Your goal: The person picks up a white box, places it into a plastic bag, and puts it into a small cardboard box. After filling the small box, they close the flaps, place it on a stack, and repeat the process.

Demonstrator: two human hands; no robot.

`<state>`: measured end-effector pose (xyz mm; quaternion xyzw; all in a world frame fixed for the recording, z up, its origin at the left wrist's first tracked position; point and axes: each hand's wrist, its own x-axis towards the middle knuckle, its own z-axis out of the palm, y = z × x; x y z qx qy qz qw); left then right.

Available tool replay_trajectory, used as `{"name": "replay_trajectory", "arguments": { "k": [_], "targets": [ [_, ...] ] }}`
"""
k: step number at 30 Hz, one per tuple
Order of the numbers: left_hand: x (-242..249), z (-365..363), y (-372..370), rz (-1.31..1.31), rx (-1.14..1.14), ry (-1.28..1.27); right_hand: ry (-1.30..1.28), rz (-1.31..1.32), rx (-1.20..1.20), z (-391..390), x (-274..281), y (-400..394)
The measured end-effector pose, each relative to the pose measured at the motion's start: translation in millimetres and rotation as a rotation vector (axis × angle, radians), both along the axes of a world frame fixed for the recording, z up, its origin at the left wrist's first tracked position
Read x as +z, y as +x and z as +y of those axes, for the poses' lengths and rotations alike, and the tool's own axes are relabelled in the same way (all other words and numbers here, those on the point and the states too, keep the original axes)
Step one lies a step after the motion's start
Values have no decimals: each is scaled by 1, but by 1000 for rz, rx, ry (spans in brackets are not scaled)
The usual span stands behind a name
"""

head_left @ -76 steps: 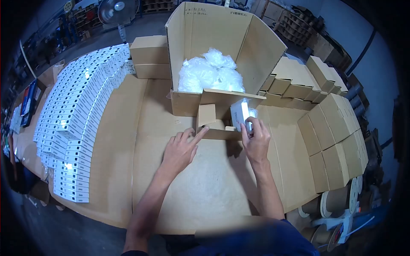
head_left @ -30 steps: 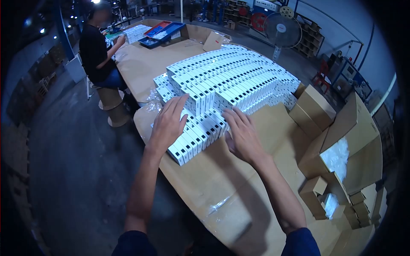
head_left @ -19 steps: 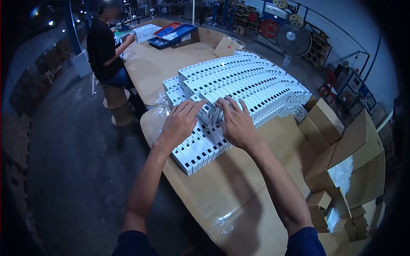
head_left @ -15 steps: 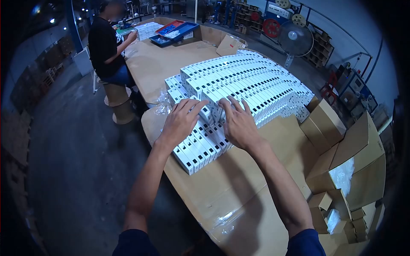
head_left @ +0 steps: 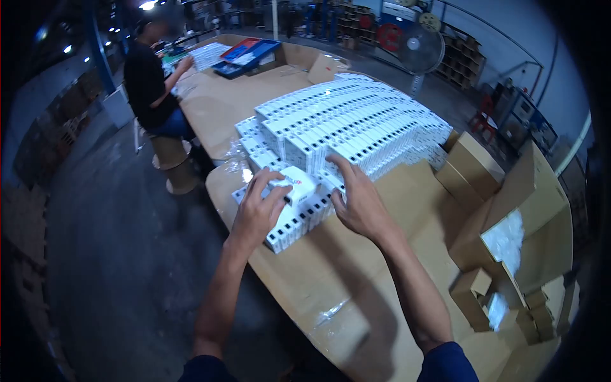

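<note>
A small white box-shaped unit (head_left: 301, 183) with a red mark lies tilted, its broad face up, over the front rows of similar units. My left hand (head_left: 253, 213) grips its left edge between thumb and fingers. To its right, my right hand (head_left: 361, 202) is open, thumb and index finger apart, close to the rows and holding nothing I can see. Behind both hands spreads a large stack of white units (head_left: 356, 121), packed side by side on edge with dark square openings along their tops. A lower block of the same units (head_left: 286, 234) sits in front, partly hidden by my left hand.
Cardboard covers the table (head_left: 293, 280). Opened cardboard boxes (head_left: 474, 172) with clear plastic bags (head_left: 507, 242) stand at the right. A blue tray (head_left: 245, 63) and a seated person (head_left: 153, 83) are at the far left. A fan (head_left: 414, 48) stands beyond the table.
The unit at my left hand has come away from the stack and turned broad face up. My right hand has opened and drawn slightly toward me. The view has shifted a little.
</note>
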<state>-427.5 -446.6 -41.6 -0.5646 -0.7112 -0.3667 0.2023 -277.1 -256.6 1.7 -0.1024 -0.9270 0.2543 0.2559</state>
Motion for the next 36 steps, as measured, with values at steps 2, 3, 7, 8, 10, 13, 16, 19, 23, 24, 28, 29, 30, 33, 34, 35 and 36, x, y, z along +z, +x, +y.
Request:
{"name": "replay_trajectory", "arguments": {
  "k": [2, 3, 7, 8, 10, 13, 16, 19, 23, 24, 28, 29, 30, 33, 34, 35, 36],
  "targets": [
    [2, 8, 35, -25, -75, 48, -424, -87, 50, -2, 6, 46],
    [2, 15, 52, -74, -128, 75, -655, -121, 70, -2, 8, 69],
    [4, 57, 128, -52, -380, 118, -1056, 128, 130, -4, -4, 165],
    [1, 69, 150, -64, -454, 134, -1094, 194, 126, -5, -4, 188],
    [5, 98, 189, -118, -619, 125, -1021, 298, -11, -2, -3, 234],
    [32, 133, 244, -310, -883, -26, -827, 315, -240, 10, -1, 305],
    [47, 185, 283, -245, -963, -85, -666, 293, -424, 30, 11, 368],
    [57, 255, 324, -92, -982, -126, -294, 290, -631, 68, 17, 423],
    [60, 363, 381, 119, -944, -57, -154, 187, -923, 108, 41, 458],
    [54, 393, 390, 158, -910, -87, -129, 175, -937, 118, 42, 464],
    [20, 465, 401, 323, -728, -237, -52, 180, -956, 144, 35, 478],
    [17, 474, 402, 324, -695, -343, -35, 191, -944, 148, 31, 479],
    [17, 478, 402, 328, -659, -447, -16, 204, -931, 153, 29, 481],
    [26, 464, 399, -1, -754, -312, -21, 206, -958, 159, 25, 484],
    [39, 451, 399, -127, -781, -289, -7, 219, -967, 159, 26, 484],
    [52, 439, 396, -152, -839, -229, -86, 203, -998, 159, 27, 485],
    [64, 427, 394, -195, -867, -208, -44, 230, -1000, 158, 28, 484]
  ]
}}
